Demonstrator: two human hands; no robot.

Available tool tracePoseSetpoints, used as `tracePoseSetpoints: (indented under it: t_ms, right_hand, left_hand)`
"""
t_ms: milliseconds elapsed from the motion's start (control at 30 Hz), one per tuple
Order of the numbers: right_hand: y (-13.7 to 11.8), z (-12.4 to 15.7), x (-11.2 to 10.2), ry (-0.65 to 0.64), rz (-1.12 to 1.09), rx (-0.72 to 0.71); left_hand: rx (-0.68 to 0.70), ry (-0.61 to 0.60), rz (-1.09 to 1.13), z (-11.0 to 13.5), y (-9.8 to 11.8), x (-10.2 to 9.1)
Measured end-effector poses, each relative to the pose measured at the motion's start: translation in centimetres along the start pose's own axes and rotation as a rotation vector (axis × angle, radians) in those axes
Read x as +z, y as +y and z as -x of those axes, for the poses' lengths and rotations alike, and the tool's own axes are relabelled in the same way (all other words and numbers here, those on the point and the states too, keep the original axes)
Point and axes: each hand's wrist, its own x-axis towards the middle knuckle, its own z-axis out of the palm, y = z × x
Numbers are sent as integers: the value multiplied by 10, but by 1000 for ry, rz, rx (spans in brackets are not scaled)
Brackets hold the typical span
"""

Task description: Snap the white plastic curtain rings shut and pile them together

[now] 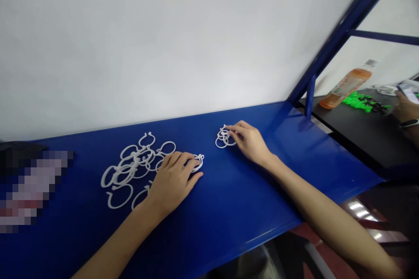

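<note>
A loose pile of white plastic open rings (141,157), several with small knobs at their ends, lies on the blue tabletop (225,200). My left hand (173,178) rests palm down over the pile's right side, its thumb stretched away from the fingers. Under its fingertips lies a white ring (198,164), partly covered. Farther right, a smaller cluster of white rings (221,138) sits apart from the pile. My right hand (249,140) reaches into that cluster, thumb and forefinger closed on the edge of a ring. The fingertips hide part of it.
Behind the tabletop rises a white wall (183,43). A blue metal frame (327,48) stands at the right. Past it, a dark table (353,135) holds an orange bottle (347,85) and green pieces (358,101), near another person's hand (406,107). A blurred-out item lies far left.
</note>
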Motion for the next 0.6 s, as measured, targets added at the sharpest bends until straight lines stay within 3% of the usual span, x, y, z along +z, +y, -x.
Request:
tracePoseSetpoints:
  t_ms: [133, 300, 600]
  right_hand:
    - [24, -10, -19, -29, 245, 199]
    - [27, -10, -26, -75, 298, 395]
    - [26, -8, -20, -140, 357, 462]
  left_hand:
    - [13, 31, -14, 1, -1, -2]
    - [-36, 100, -24, -1, -3, -7]
    - [-206, 201, 226, -6, -8, -18]
